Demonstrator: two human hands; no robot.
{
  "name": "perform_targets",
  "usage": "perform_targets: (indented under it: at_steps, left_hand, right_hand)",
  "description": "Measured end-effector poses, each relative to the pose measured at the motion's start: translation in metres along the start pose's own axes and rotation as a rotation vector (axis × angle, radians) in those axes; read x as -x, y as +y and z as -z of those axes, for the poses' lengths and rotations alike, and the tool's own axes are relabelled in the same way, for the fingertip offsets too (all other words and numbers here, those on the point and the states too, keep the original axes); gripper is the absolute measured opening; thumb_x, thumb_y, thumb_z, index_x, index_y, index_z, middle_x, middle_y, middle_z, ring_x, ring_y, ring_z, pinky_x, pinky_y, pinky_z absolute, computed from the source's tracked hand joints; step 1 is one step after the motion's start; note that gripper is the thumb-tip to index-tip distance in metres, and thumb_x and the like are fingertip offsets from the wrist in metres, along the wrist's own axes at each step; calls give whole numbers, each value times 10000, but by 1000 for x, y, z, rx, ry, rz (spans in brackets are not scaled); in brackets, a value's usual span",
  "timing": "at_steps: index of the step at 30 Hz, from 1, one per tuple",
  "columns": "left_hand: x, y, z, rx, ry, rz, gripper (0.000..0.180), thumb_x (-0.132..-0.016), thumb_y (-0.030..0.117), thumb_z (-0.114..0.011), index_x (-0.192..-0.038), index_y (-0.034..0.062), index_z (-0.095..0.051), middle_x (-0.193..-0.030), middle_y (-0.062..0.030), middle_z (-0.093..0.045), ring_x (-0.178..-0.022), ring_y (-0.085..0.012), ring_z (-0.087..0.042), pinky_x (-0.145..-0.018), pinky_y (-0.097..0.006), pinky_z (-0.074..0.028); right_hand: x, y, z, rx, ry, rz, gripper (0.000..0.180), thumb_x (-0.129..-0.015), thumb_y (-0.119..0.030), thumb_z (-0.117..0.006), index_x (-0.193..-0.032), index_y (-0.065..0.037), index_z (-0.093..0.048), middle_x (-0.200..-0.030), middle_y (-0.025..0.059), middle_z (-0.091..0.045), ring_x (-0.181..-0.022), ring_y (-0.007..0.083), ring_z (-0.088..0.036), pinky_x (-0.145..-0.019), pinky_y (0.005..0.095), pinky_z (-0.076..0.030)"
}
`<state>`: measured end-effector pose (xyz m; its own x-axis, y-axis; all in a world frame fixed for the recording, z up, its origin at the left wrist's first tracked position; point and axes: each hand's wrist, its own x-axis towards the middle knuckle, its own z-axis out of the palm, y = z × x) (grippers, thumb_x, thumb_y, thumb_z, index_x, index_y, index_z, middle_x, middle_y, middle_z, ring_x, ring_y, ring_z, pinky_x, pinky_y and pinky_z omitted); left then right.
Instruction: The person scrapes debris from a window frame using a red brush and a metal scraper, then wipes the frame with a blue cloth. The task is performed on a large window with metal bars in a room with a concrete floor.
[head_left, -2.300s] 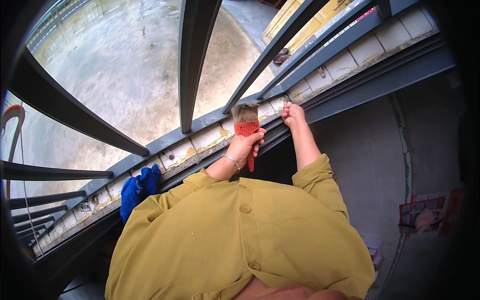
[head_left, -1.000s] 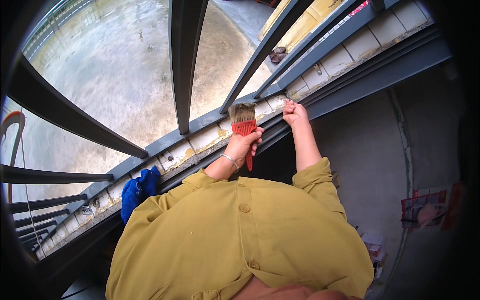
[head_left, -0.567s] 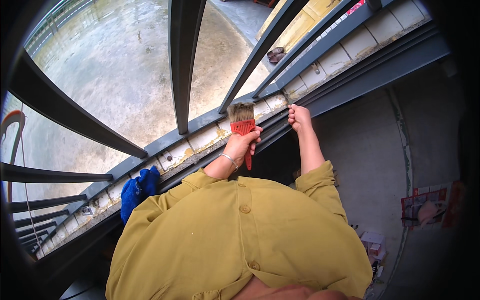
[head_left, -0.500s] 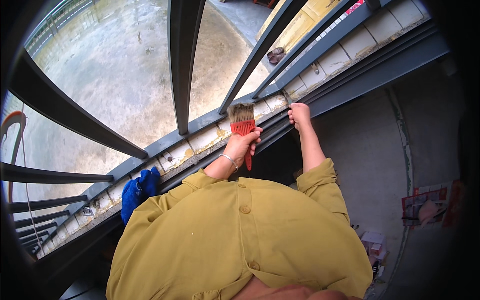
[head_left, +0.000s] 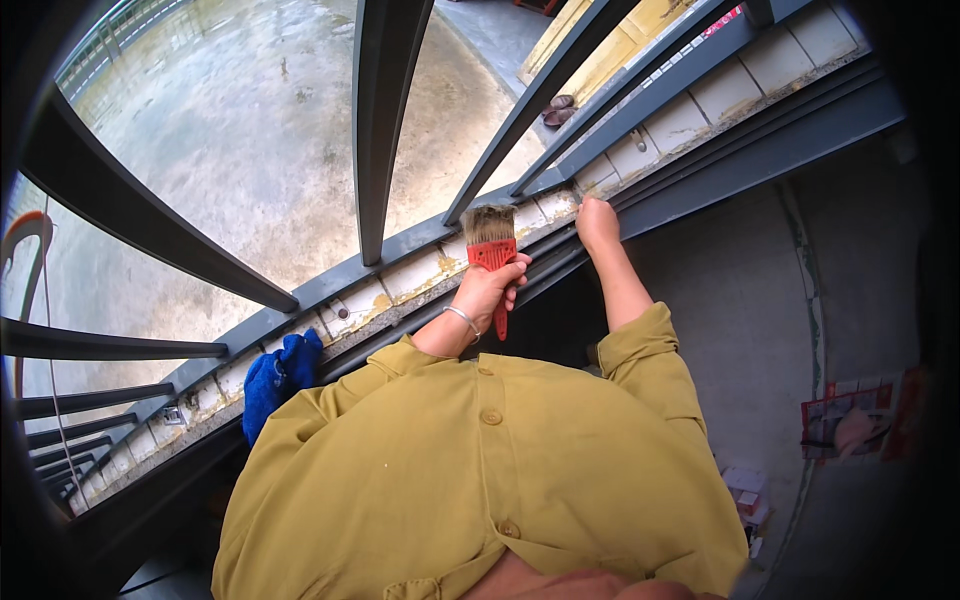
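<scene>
1. At the tiled window ledge [head_left: 420, 275], the left hand [head_left: 487, 290] grips a red-handled paintbrush [head_left: 492, 245], bristles on the tiles.
2. The right hand [head_left: 597, 218] rests closed on the sill track.
3. Loose grip risks dropping the brush between the grille bars [head_left: 385, 120].

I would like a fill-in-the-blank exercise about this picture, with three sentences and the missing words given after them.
1. The left hand holds a paintbrush whose handle is ____ in colour.
2. The right hand rests on the tiled ____ below the dark metal bars.
3. A crumpled cloth of ____ colour lies on the same ledge, on the person's left.

Missing words: red; ledge; blue
</scene>
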<state>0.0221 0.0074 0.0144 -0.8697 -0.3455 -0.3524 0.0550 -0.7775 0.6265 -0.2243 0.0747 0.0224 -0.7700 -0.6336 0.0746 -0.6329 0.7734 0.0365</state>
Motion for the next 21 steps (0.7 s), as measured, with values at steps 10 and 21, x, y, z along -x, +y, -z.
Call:
perform_targets:
  at_steps: [10, 21]
  left_hand:
    - [1, 2, -2, -8, -4, 16, 189, -816, 143, -602, -976, 43, -608, -691, 2, -566, -479, -47, -468, -396, -183, -376]
    - [-1, 0, 1, 4, 1, 12, 196, -816, 136, -601, -982, 30, -603, -694, -1, -564, -485, -49, -469, -392, -186, -381]
  right_hand:
    - [-10, 0, 4, -43, 55, 18, 181, -830, -155, -505, -803, -3, -601, -810, 222, -609, -811, 383, -583, -728, 462, -463]
    - [2, -6, 38, 81, -2, 59, 187, -813, -85, -445, -844, -21, -617, -852, 199, -625, -824, 357, -607, -718, 428, -496]
